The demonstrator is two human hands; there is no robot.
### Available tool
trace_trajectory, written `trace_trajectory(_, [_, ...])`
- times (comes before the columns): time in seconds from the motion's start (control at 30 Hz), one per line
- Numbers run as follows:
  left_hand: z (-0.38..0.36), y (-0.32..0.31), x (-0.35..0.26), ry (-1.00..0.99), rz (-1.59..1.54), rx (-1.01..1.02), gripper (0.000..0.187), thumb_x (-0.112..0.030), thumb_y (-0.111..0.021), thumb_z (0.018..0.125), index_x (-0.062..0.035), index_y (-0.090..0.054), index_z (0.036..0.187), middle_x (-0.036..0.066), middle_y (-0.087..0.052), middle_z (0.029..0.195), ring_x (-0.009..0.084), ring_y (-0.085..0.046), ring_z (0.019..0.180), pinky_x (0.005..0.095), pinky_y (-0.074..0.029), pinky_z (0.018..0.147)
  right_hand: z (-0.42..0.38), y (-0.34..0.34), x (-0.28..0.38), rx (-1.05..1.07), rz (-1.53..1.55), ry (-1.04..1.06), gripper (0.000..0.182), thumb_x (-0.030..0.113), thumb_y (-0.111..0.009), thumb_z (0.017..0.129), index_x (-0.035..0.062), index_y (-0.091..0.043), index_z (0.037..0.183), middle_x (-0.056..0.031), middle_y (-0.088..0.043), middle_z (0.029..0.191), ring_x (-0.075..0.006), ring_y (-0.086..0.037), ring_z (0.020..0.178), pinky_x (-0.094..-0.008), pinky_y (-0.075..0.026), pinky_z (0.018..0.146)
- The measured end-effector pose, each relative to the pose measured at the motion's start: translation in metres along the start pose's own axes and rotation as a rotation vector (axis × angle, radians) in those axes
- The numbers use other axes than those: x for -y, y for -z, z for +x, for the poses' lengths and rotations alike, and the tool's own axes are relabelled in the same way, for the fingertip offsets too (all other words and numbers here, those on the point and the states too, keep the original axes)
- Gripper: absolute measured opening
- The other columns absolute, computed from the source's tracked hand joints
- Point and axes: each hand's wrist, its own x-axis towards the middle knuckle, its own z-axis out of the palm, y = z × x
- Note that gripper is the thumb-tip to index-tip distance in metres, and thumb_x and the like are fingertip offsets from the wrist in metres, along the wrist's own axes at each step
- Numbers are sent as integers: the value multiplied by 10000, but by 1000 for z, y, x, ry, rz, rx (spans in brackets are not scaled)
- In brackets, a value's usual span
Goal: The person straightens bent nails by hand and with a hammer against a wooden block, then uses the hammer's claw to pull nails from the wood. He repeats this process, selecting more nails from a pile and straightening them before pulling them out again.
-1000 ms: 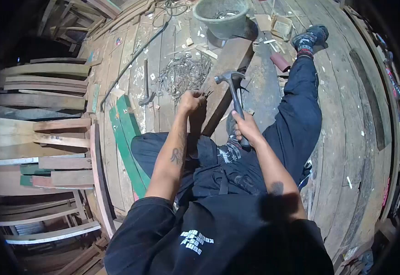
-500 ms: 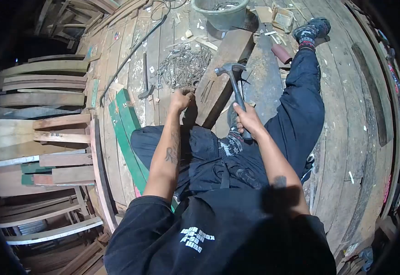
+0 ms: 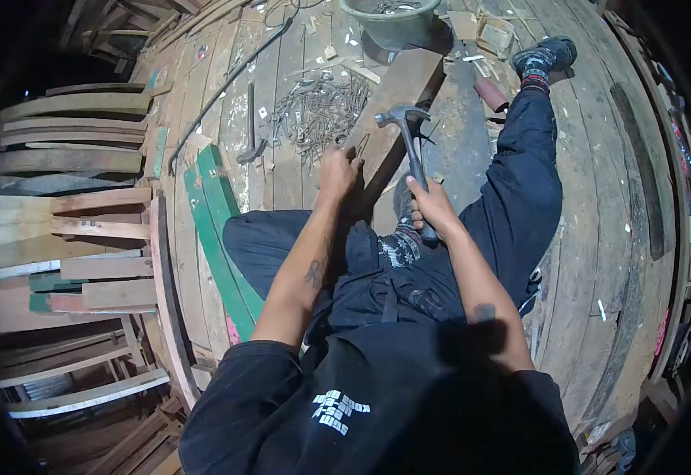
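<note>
My right hand (image 3: 434,207) is wrapped around the dark handle of a claw hammer (image 3: 411,142), whose metal head points up and away from me. My left hand (image 3: 341,171) is at the near left side of a thick wooden beam (image 3: 410,75), with its fingers curled together. Thin nails (image 3: 363,144) show on the beam just past those fingertips; whatever the fingers hold is hidden. Beyond the left hand, a heap of nails (image 3: 314,111) is spread over the plank floor.
A bucket (image 3: 391,28) with metal pieces stands beyond the beam. Left of the nail heap lies another hammer (image 3: 251,131), near a long crowbar (image 3: 223,87). Green boards (image 3: 220,229) lie by my left knee. A reddish cylinder (image 3: 489,94) rests near my right foot.
My left hand has moved right, from beside the nail heap to the beam where nails lie. My right hand keeps the hammer in nearly the same place.
</note>
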Motion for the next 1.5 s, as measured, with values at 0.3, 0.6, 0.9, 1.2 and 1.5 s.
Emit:
trace_trajectory(0.3, [12,-10,-16,82,141,45,185,-118,-675,814,44,-727,885,289,-697,961,451,-686,919,534,-544,804,0,-2,1,5,25,-21,278,333,-578,1023,100,-490,1147,31,-419,623,-84,-406,456,-276,-360,393])
trace_trajectory(0.6, [4,-14,-15,20,223,-18,211,-206,-716,835,2,-718,871,240,-708,860,425,-696,827,511,-555,737,0,-2,2,-19,-4,-16,267,340,-573,1025,99,-490,1105,19,-436,659,-86,-419,486,-281,-375,397])
trace_trajectory(0.9, [4,-30,-1,-222,703,64,195,-187,-525,929,-89,-679,1000,142,-664,1075,322,-631,1029,444,-564,722,-6,0,4,8,20,-10,235,328,-564,1034,109,-480,1056,21,-435,658,-87,-422,475,-281,-376,401])
trace_trajectory(1.2, [46,-4,-17,177,42,96,309,-186,-463,978,83,-616,984,381,-644,923,540,-634,933,573,-512,831,-13,1,9,14,14,-18,273,334,-554,1041,88,-489,1139,35,-410,656,-68,-406,483,-257,-362,409])
trace_trajectory(1.5, [212,61,-86,70,-36,-104,408,-295,-463,1012,40,-656,1144,355,-654,1072,494,-629,1067,518,-494,928,-16,8,12,33,-18,11,301,347,-559,1038,62,-489,1110,-6,-457,641,-132,-466,467,-321,-404,412])
